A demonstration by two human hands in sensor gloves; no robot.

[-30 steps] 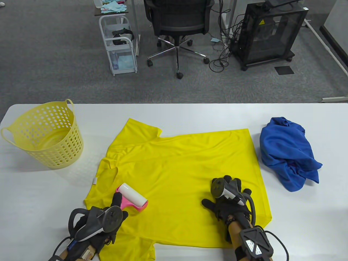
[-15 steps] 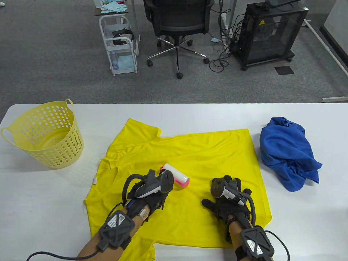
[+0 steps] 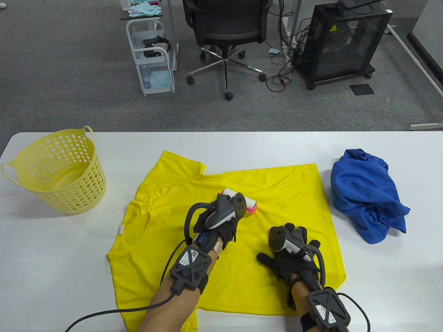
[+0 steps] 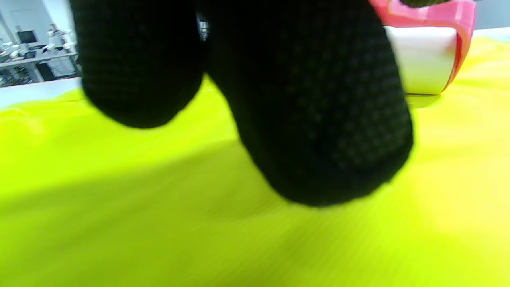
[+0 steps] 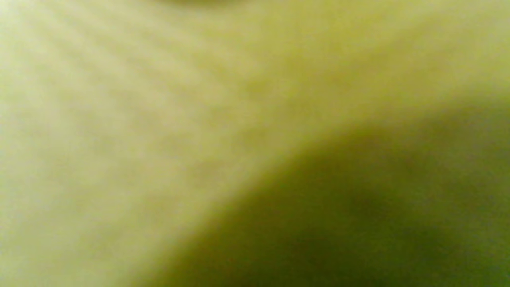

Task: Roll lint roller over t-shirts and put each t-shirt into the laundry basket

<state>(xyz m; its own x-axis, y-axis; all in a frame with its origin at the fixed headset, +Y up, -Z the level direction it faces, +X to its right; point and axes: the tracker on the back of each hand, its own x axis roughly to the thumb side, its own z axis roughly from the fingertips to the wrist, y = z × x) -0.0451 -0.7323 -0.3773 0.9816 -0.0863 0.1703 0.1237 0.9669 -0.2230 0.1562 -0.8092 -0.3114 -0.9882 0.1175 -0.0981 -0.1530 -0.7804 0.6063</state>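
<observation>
a: where's the lint roller point(image 3: 246, 204)?

b: on the middle of the yellow t-shirt point(image 3: 277, 186), which lies spread flat on the white table point(image 3: 380, 269). the left hand point(image 3: 216, 224) grips its pink handle, fingers curled round it. in the left wrist view the white paper drum point(image 4: 422, 59) sits in a pink frame and touches the cloth.

a: and the other hand?

b: the right hand point(image 3: 289, 257) rests flat on the shirt near its lower right part, fingers spread, thumb out to the side. the right wrist view is just blurred yellow fabric point(image 5: 159, 119).

a: what's around the shirt?

b: a crumpled blue t-shirt point(image 3: 367, 193) on the right, apart from the yellow one. a pale yellow laundry basket point(image 3: 69, 193) on the left, round, plastic, full of holes, with loop handles, standing upright well clear of the shirt.

a: anything in the way?

b: the tracker point(image 3: 226, 211) on the left hand hides most of the roller from above. the yellow cloth is smooth and slightly shiny, with soft wrinkles near the collar.

a: beyond the table?

b: grey carpet, a black office chair point(image 3: 226, 24) on a chrome star base, a white wire cart point(image 3: 152, 58), and a black cabinet point(image 3: 342, 41) with tangled cables beside it.
</observation>
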